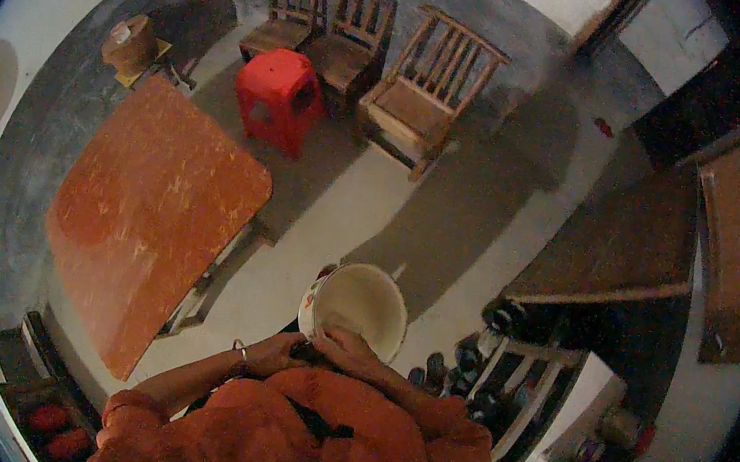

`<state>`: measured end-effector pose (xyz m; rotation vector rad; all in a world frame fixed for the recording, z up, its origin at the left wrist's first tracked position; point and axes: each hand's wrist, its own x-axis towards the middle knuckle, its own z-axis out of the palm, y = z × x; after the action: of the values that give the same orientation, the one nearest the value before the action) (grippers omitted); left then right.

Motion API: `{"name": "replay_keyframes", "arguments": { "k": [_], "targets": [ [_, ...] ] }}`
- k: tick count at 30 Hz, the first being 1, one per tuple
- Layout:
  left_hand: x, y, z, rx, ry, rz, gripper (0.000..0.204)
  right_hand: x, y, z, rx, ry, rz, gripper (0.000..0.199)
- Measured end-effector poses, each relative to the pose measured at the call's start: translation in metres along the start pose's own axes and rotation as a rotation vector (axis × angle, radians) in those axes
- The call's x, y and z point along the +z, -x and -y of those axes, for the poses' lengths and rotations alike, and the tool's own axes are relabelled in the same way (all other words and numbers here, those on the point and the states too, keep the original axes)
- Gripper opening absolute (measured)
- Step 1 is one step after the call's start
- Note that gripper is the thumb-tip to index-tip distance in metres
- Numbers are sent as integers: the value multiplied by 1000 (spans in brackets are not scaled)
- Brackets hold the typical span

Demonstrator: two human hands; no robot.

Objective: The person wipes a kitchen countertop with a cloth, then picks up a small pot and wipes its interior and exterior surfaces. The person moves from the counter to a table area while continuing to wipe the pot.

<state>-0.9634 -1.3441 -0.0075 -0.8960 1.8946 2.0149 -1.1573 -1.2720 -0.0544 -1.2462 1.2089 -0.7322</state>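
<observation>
A round, cream-white bucket [361,300] with coloured marks on its outer left side is held close in front of my body. Its wide mouth faces up, and its inside is pale with a darker patch toward the bottom. My right hand [350,352] is closed over the near rim, with its fingers reaching slightly inside. My left hand [274,354], with a bangle [240,350] at the wrist, is closed against the bucket's near left side. The fingertips of that hand are partly hidden. Orange-brown sleeves cover my upper arms.
A worn orange-brown table [152,199] stands at the left. Ahead are a red plastic stool [281,86] and wooden chairs [421,92] by the wall. Several shoes [465,358] lie at the right beside a slatted wooden rack [528,396]. A large dark-brown panel [622,239] is beyond.
</observation>
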Motion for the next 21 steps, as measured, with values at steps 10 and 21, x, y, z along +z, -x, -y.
{"name": "replay_keyframes", "arguments": {
  "k": [10,21],
  "targets": [
    [-121,-97,-35,3,137,-117,34,-130,-113,34,25,750,257,44],
    [-219,-198,-70,322,835,-585,22,-246,-251,-15,108,338,331,38]
  ]
}}
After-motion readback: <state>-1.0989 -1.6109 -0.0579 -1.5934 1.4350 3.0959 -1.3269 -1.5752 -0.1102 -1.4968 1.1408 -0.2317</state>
